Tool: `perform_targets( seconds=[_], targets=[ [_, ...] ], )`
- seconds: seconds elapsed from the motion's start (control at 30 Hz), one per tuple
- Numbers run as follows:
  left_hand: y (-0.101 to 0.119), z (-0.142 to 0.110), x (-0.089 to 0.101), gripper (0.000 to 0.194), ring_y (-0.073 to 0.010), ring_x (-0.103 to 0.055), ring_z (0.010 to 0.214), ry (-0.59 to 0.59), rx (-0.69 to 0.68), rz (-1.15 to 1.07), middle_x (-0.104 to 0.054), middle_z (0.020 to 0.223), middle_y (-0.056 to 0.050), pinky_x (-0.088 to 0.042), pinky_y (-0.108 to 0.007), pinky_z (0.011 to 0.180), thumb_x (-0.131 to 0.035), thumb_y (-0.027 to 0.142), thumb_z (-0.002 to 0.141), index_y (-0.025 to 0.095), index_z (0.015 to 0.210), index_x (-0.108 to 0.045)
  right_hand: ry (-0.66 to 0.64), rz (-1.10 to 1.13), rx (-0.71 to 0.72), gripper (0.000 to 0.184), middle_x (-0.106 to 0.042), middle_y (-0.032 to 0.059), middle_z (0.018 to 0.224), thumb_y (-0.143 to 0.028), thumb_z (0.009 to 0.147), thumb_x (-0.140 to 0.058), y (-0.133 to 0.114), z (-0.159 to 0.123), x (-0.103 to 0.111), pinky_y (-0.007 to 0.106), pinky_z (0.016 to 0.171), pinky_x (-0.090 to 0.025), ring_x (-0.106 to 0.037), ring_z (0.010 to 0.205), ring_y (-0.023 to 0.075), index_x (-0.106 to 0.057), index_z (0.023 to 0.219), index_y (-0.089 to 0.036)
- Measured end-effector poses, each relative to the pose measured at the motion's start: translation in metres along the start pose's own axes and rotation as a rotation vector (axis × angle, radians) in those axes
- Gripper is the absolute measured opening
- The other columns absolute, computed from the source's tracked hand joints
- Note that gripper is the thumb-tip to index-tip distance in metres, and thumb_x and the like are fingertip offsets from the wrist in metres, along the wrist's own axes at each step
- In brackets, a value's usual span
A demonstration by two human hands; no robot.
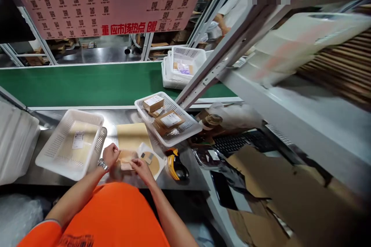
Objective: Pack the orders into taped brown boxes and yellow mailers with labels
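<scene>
My left hand (111,155), with a watch at the wrist, is closed in a pinch on the left edge of a small clear plastic bag (127,155) with something tan or pinkish in it. My right hand (142,168) pinches the bag's lower right side, where a pale pink piece shows at the fingertips. What is inside is too blurred to name. Just right of the bag lies a white sheet or pouch with a tan round shape (156,165). Behind the hands, a yellow envelope (132,133) lies flat on the metal table (191,179).
Left stands a white basket (95,139) with a labelled packet. Another basket (185,135) holds brown parcels. A yellow-and-black scanner (175,165) lies to the right, near a keyboard (243,142) and phone (223,190). Beyond runs a green conveyor (87,88); a person stands past the slanted post.
</scene>
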State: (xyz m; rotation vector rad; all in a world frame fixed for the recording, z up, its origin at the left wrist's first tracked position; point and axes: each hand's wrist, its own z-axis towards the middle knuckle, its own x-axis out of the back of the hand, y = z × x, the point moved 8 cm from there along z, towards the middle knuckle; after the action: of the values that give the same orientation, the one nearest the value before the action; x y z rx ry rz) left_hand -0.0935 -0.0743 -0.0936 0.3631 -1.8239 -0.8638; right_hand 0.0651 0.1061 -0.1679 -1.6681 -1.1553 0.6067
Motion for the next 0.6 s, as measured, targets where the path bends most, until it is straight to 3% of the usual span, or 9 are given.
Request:
perform_targets(
  seconds=[0.07, 0.13, 0.2, 0.27, 0.37, 0.53, 0.6],
  targets=[
    [0.008, -0.001, -0.006, 0.009, -0.0211, -0.074, 0.092, -0.035, -0.064, 0.169, -0.079, 0.092, -0.004, -0.047, -0.030, 0.084, -0.071, 0.028, 0.106, 0.020, 0.104, -0.075, 0.146, -0.252, 0.092, 0.075, -0.077, 0.0242, 0.149, -0.061, 0.068, -0.088, 0.002, 0.004, 0.032, 0.056, 0.116, -0.061, -0.069, 0.141, 0.0438, -0.077, 0.130, -0.020],
    [0.013, -0.001, -0.017, 0.018, -0.0238, -0.077, 0.107, -0.095, -0.092, 0.301, -0.083, 0.111, -0.009, -0.049, -0.032, 0.091, -0.064, 0.027, 0.112, 0.019, 0.120, -0.077, 0.274, -0.612, 0.133, 0.109, -0.052, 0.0275, 0.181, -0.053, 0.067, -0.095, 0.004, 0.008, 0.059, 0.062, 0.138, -0.041, -0.042, 0.172, 0.0480, -0.060, 0.164, -0.018],
    [0.018, 0.000, -0.031, 0.024, -0.0260, -0.077, 0.121, -0.142, -0.103, 0.365, -0.084, 0.126, -0.014, -0.050, -0.033, 0.097, -0.059, 0.022, 0.114, 0.016, 0.130, -0.076, 0.264, -0.915, 0.057, 0.145, -0.026, 0.0315, 0.194, -0.050, 0.060, -0.103, 0.014, 0.017, 0.072, 0.066, 0.146, -0.023, -0.018, 0.184, 0.0516, -0.035, 0.182, -0.014],
    [0.021, 0.003, -0.048, 0.027, -0.0273, -0.076, 0.129, -0.194, -0.111, 0.384, -0.083, 0.135, -0.016, -0.051, -0.034, 0.101, -0.057, 0.018, 0.114, 0.015, 0.134, -0.075, 0.152, -1.094, -0.063, 0.170, -0.012, 0.0355, 0.196, -0.050, 0.051, -0.110, 0.027, 0.025, 0.075, 0.069, 0.148, -0.014, -0.007, 0.185, 0.0543, -0.017, 0.187, -0.010],
    [0.018, 0.007, -0.075, 0.033, -0.0274, -0.075, 0.134, -0.284, -0.104, 0.417, -0.080, 0.144, -0.017, -0.052, -0.035, 0.105, -0.053, 0.016, 0.114, 0.015, 0.142, -0.072, 0.031, -1.208, -0.131, 0.179, -0.013, 0.0373, 0.196, -0.049, 0.048, -0.113, 0.032, 0.030, 0.072, 0.071, 0.147, -0.014, -0.011, 0.185, 0.0538, -0.009, 0.189, -0.011],
    [0.003, 0.013, -0.100, 0.045, -0.0286, -0.074, 0.138, -0.358, -0.104, 0.461, -0.075, 0.153, -0.020, -0.054, -0.035, 0.109, -0.057, 0.019, 0.111, 0.012, 0.155, -0.064, 0.087, -1.228, -0.042, 0.155, -0.050, 0.0340, 0.179, -0.035, 0.061, -0.108, 0.016, 0.026, 0.078, 0.069, 0.144, -0.027, -0.049, 0.167, 0.0502, -0.022, 0.189, -0.016],
    [0.001, 0.012, -0.105, 0.050, -0.0310, -0.074, 0.138, -0.373, -0.121, 0.471, -0.074, 0.153, -0.022, -0.055, -0.036, 0.108, -0.059, 0.020, 0.110, 0.010, 0.158, -0.062, 0.081, -1.212, -0.043, 0.153, -0.053, 0.0332, 0.176, -0.035, 0.060, -0.108, 0.017, 0.022, 0.081, 0.071, 0.144, -0.027, -0.052, 0.164, 0.0508, -0.026, 0.188, -0.017]
  ],
)
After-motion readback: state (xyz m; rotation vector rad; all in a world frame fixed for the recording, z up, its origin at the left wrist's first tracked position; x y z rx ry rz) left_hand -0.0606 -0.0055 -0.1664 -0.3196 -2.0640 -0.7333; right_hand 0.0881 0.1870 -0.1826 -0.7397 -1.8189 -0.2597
